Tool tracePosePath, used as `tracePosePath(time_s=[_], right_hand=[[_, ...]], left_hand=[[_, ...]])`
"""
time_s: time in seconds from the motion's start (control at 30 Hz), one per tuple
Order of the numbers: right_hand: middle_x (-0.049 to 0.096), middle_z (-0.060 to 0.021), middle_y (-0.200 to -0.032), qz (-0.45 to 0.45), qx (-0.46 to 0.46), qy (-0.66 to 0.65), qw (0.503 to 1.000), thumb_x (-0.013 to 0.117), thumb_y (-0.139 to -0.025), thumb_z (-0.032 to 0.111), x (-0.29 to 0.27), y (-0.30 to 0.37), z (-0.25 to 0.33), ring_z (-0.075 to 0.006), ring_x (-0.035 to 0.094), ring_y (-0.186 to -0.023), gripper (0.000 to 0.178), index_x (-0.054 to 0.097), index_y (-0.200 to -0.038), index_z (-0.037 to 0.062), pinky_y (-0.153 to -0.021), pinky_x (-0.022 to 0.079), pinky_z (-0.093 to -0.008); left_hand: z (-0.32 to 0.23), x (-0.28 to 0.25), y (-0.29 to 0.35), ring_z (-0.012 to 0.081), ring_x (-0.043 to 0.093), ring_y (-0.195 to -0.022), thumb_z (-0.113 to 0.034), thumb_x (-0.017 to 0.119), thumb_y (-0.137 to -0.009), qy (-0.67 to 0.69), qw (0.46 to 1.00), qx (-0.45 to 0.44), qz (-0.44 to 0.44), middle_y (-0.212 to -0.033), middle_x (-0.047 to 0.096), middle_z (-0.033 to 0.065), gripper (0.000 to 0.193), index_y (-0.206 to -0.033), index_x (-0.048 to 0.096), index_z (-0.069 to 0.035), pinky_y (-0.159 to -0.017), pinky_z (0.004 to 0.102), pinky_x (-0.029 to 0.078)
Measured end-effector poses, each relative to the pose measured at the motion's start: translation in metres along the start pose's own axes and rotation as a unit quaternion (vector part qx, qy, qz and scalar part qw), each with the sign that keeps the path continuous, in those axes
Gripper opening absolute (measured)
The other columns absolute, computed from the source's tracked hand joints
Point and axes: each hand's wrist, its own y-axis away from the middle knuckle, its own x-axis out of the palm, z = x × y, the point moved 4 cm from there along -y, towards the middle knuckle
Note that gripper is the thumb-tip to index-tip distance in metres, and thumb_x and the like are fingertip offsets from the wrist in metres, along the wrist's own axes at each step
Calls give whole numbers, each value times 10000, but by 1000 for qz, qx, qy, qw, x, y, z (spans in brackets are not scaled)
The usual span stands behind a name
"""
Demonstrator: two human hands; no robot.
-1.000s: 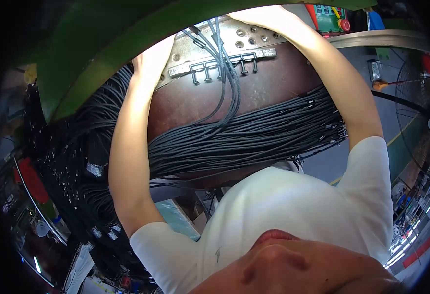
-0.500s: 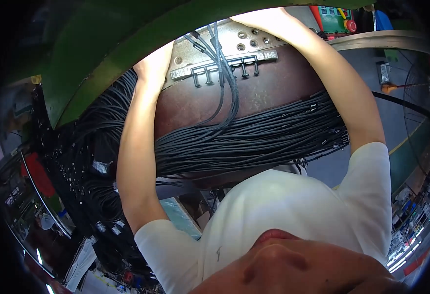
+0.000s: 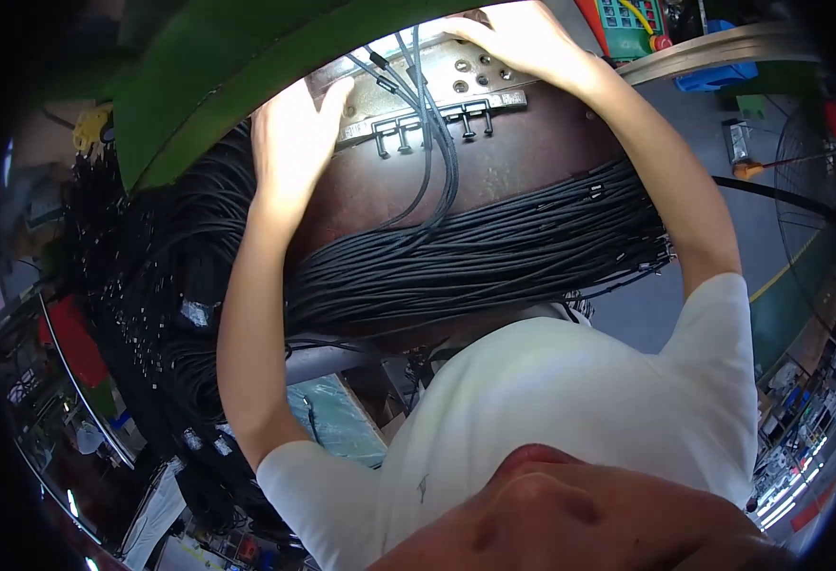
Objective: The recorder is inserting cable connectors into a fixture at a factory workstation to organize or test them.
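Observation:
My left hand (image 3: 289,133) rests at the left end of a metal plate (image 3: 366,100), thumb spread away from the palm; the green hood hides its fingertips. On the plate's right side is my right hand (image 3: 523,43), with a thumb or finger stretched leftward under bright light and the rest partly cut off. Between the hands, several black cables (image 3: 426,109) run down across the plate. They pass over a metal bar with black bracket-like holders (image 3: 475,119) and join a thick bundle of black cables (image 3: 494,247). I make out nothing held in either hand.
A green machine hood (image 3: 209,90) overhangs the work at upper left. More black cables (image 3: 209,209) hang at the left. A control box with a red button (image 3: 661,43) and a curved metal rim (image 3: 723,48) stand at upper right. A wire-guarded fan (image 3: 818,214) is far right.
My left hand has drawn out from under the hood, so its thumb now shows. More of my right hand is visible too. The whole view has shifted slightly.

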Motion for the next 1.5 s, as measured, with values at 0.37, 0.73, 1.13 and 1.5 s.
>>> tracePosePath(time_s=[0.37,0.73,1.13,1.5], right_hand=[[440,-132,-1352,-123,292,49,947,549,-859,110,18,431,-98,-252,414,-1232,490,428,-1324,11,-1053,296,-395],[475,-140,-1317,41,177,28,983,551,-865,95,74,391,-71,-282,415,-1232,456,450,-1303,21,-1054,303,-395],[591,-139,-1139,-79,244,-155,954,523,-848,42,111,423,-101,-290,535,-1077,303,576,-1146,29,-933,418,-380],[636,-95,-984,-358,184,2,915,525,-907,77,-102,320,-69,-147,598,-867,232,607,-1123,57,-776,468,-265]], left_hand=[[-16,22,348,378,471,-1158,-277,528,-866,59,863,-285,413,-1211,547,215,401,-1174,570,-24,-1005,461,338],[30,65,413,368,466,-1173,-319,536,-840,-160,934,-114,298,-1265,519,185,457,-1219,554,-64,-1024,461,332],[34,74,384,378,498,-1124,-251,544,-832,-105,959,-80,250,-1221,553,181,390,-1178,585,-79,-998,466,359],[-95,-41,231,330,523,-1147,-211,474,-914,498,728,-87,464,-1239,557,167,371,-1226,537,-21,-975,375,393]])
